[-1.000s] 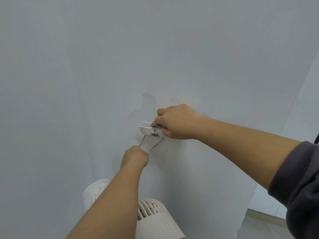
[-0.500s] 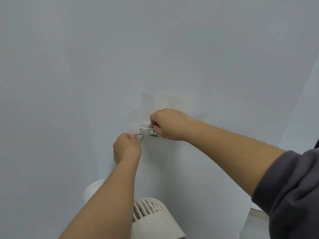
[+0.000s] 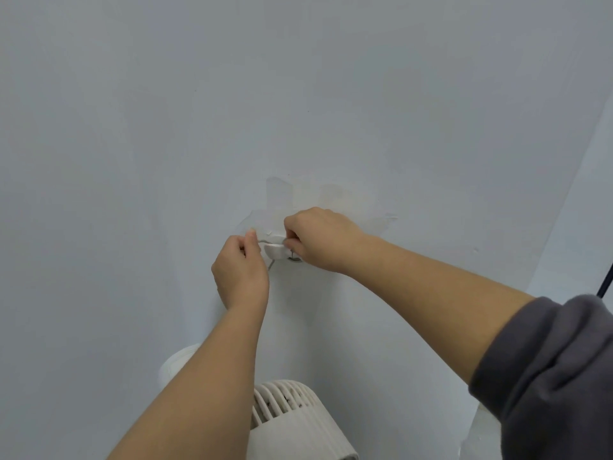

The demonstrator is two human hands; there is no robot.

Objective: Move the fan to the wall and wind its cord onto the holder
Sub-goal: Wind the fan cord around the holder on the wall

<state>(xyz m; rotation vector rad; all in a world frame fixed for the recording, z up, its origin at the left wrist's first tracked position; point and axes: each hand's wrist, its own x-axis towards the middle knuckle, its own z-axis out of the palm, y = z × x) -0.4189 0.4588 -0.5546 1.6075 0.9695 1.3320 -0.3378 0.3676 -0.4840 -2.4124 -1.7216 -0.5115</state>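
A small white holder point(image 3: 275, 251) is fixed to the pale wall point(image 3: 298, 94) at mid height. A thin grey cord point(image 3: 265, 242) loops over its top and hangs below it. My left hand point(image 3: 240, 270) pinches the cord just left of the holder. My right hand point(image 3: 320, 239) grips the holder's right side, with wound cord showing under its fingers. The white fan point(image 3: 292, 416) stands against the wall directly below, its ribbed back toward me, partly hidden by my left forearm.
Patches of torn paint or tape point(image 3: 331, 200) mark the wall above the holder. A wall corner runs down the right side, where a dark cable point(image 3: 605, 280) hangs. A white round part point(image 3: 175, 363) of the fan shows left of my forearm.
My left hand has risen from below the holder to its upper left, carrying the cord up and over the top. My right hand has stayed on the holder.
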